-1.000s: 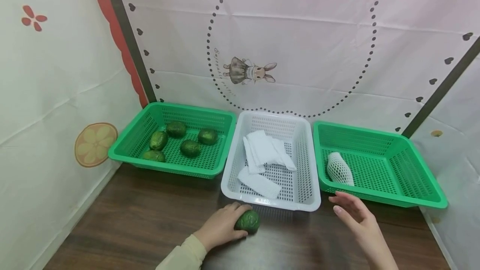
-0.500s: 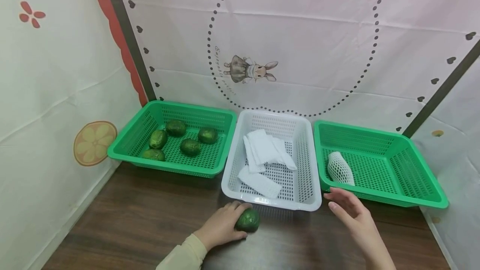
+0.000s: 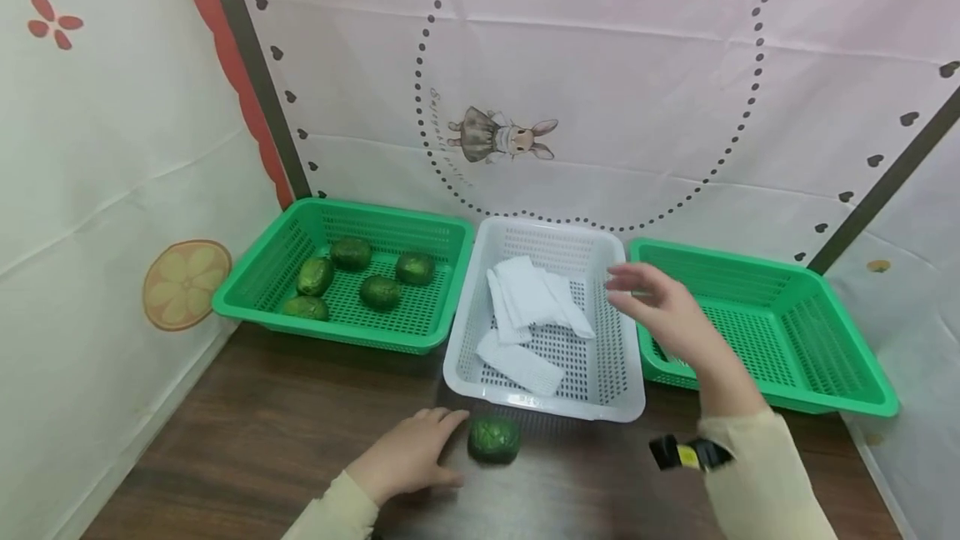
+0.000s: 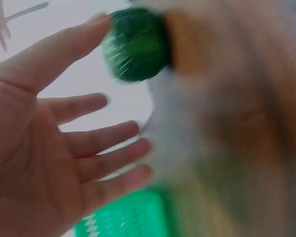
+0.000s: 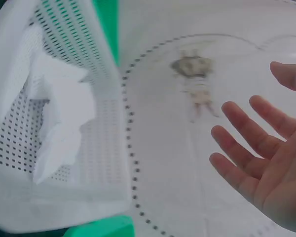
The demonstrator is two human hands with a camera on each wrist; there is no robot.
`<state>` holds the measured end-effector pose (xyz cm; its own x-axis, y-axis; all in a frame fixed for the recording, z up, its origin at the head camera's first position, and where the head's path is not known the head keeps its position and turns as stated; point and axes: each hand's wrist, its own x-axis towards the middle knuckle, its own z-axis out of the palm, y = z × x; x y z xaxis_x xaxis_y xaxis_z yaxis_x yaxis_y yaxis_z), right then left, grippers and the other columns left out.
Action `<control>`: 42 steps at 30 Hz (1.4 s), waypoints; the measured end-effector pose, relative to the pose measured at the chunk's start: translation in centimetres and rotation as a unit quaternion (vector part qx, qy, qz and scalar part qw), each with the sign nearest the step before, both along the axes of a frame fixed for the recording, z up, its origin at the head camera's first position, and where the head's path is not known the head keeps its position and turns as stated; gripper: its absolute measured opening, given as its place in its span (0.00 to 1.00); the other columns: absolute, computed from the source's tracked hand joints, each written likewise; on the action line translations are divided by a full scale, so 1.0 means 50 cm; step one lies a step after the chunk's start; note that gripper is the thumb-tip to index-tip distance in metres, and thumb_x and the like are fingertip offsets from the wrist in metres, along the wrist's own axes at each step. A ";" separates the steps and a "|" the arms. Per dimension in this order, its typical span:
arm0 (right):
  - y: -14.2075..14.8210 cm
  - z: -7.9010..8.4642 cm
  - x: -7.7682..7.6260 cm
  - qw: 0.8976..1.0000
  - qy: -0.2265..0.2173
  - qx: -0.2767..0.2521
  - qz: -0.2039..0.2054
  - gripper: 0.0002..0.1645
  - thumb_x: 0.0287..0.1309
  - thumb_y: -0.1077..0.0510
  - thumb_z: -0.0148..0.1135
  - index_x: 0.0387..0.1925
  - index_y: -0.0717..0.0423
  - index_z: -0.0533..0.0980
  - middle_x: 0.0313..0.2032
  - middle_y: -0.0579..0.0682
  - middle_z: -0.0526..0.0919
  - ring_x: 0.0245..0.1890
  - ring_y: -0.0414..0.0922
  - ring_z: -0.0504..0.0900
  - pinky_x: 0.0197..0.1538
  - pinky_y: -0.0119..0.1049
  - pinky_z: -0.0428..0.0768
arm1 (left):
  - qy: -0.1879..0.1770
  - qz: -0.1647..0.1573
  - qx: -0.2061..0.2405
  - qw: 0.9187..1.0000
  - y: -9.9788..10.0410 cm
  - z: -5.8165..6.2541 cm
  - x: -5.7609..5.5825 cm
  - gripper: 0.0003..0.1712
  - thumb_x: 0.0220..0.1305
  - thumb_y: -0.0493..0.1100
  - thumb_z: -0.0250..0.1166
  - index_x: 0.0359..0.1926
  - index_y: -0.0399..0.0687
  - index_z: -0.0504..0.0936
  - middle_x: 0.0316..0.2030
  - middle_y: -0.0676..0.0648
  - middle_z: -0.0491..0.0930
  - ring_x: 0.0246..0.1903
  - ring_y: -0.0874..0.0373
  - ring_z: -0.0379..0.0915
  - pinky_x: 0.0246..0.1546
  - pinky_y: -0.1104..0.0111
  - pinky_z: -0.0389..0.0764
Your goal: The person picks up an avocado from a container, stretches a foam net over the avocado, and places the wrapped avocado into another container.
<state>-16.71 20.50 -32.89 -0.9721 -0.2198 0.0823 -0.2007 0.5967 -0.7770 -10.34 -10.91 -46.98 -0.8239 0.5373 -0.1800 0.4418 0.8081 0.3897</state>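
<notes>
A dark green avocado (image 3: 493,440) sits on the table in front of the white basket (image 3: 543,403). My left hand (image 3: 408,452) is just left of it, fingers spread and apart from it in the head view; the palm (image 4: 34,158) shows bare in the left wrist view. Over the white basket's right rim hangs my right hand (image 3: 660,311), its fingers (image 5: 239,148) loosely bent around nothing. Several white foam net sleeves (image 3: 528,294) lie in the white basket. The foam-covered fruit in the right green basket (image 3: 765,340) is mostly hidden behind my right hand.
At the left stands a green basket (image 3: 420,338) with several avocados (image 3: 380,292) in it. The three baskets form a row on the brown wooden table (image 3: 285,423), against a printed cloth wall (image 3: 600,107). Another cloth wall (image 3: 105,190) closes the left side.
My left hand has let go of the avocado and drawn back to the left. My right hand has moved up and left, from in front of the right green basket to the white one.
</notes>
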 end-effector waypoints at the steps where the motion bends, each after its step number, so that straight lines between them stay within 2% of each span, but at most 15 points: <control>1: -0.010 -0.002 -0.024 1.000 -0.010 0.015 0.006 0.30 0.48 0.39 0.51 0.53 0.46 0.63 0.47 0.50 0.69 0.48 0.51 0.67 0.45 0.50 0.66 | -0.005 0.003 0.000 1.000 -0.009 0.008 0.002 0.44 0.37 0.62 0.63 0.54 0.44 0.65 0.47 0.44 0.68 0.47 0.48 0.62 0.45 0.57 0.64; 4: -0.039 -0.033 -0.092 0.998 -0.036 0.052 0.022 0.30 0.48 0.39 0.51 0.52 0.48 0.64 0.47 0.52 0.69 0.48 0.50 0.66 0.45 0.49 0.67 | -0.010 0.011 0.008 1.000 -0.032 0.030 0.006 0.42 0.38 0.62 0.63 0.52 0.42 0.66 0.46 0.44 0.70 0.47 0.47 0.63 0.45 0.57 0.65; 8: -0.073 -0.107 -0.161 0.992 -0.075 0.099 0.015 0.25 0.50 0.46 0.53 0.50 0.53 0.66 0.45 0.53 0.71 0.46 0.50 0.68 0.43 0.47 0.68 | -0.015 0.019 0.013 1.000 -0.047 0.040 0.008 0.40 0.40 0.64 0.60 0.51 0.43 0.68 0.45 0.46 0.72 0.46 0.48 0.65 0.43 0.57 0.66; 12: -0.101 -0.172 -0.196 0.982 -0.116 0.149 -0.023 0.25 0.50 0.48 0.54 0.49 0.55 0.68 0.43 0.54 0.72 0.43 0.50 0.70 0.42 0.46 0.69 | -0.027 0.017 0.013 0.999 -0.049 0.034 0.012 0.38 0.42 0.64 0.59 0.51 0.45 0.69 0.44 0.48 0.72 0.45 0.51 0.66 0.42 0.59 0.67; 16: -0.118 -0.203 -0.211 0.973 -0.130 0.177 -0.068 0.28 0.48 0.46 0.55 0.49 0.56 0.67 0.45 0.55 0.71 0.44 0.51 0.69 0.43 0.47 0.68 | -0.029 0.009 0.021 0.999 -0.047 0.027 0.015 0.36 0.43 0.62 0.59 0.50 0.46 0.69 0.44 0.48 0.72 0.44 0.52 0.66 0.42 0.60 0.67; 18: -0.125 -0.208 -0.214 0.968 -0.140 0.190 -0.084 0.29 0.47 0.45 0.56 0.49 0.56 0.67 0.45 0.55 0.71 0.45 0.51 0.69 0.44 0.48 0.67 | -0.031 0.012 0.027 0.999 -0.049 0.027 0.015 0.36 0.43 0.62 0.59 0.50 0.46 0.69 0.44 0.48 0.72 0.44 0.52 0.66 0.42 0.60 0.67; 23: -0.143 -0.211 -0.214 0.958 -0.172 0.214 -0.087 0.30 0.42 0.43 0.59 0.46 0.57 0.69 0.44 0.54 0.72 0.44 0.51 0.69 0.44 0.49 0.67 | -0.035 0.021 0.028 0.999 -0.057 0.025 0.015 0.36 0.43 0.63 0.58 0.51 0.47 0.69 0.44 0.48 0.72 0.45 0.52 0.66 0.43 0.59 0.67; 31: -0.141 -0.223 -0.222 0.954 -0.164 0.221 -0.116 0.21 0.38 0.49 0.63 0.35 0.56 0.75 0.35 0.52 0.77 0.35 0.48 0.73 0.43 0.49 0.68 | -0.025 0.020 0.042 0.999 -0.054 0.025 0.017 0.34 0.44 0.62 0.58 0.50 0.49 0.70 0.43 0.50 0.73 0.44 0.54 0.67 0.42 0.60 0.67; 37: -0.133 -0.196 -0.230 0.965 -0.150 0.183 -0.108 0.16 0.44 0.50 0.60 0.31 0.56 0.71 0.32 0.52 0.74 0.33 0.48 0.71 0.36 0.42 0.69 | 0.009 0.024 0.066 0.998 -0.051 0.022 0.013 0.32 0.47 0.64 0.54 0.49 0.50 0.71 0.42 0.52 0.73 0.42 0.57 0.67 0.41 0.62 0.68; 42: -0.124 -0.146 -0.235 0.980 -0.123 0.140 -0.076 0.15 0.47 0.52 0.57 0.32 0.57 0.68 0.32 0.52 0.73 0.32 0.47 0.72 0.33 0.37 0.71 | 0.021 0.037 0.080 0.996 -0.045 0.024 0.006 0.33 0.48 0.68 0.49 0.49 0.52 0.71 0.43 0.53 0.72 0.43 0.58 0.67 0.41 0.62 0.68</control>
<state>-28.47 14.29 -40.19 -0.9780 -0.0517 -0.2021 0.0801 0.8016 -0.5925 -10.05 -13.16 -45.78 -0.8673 0.4939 -0.0627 0.4015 0.7683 0.4984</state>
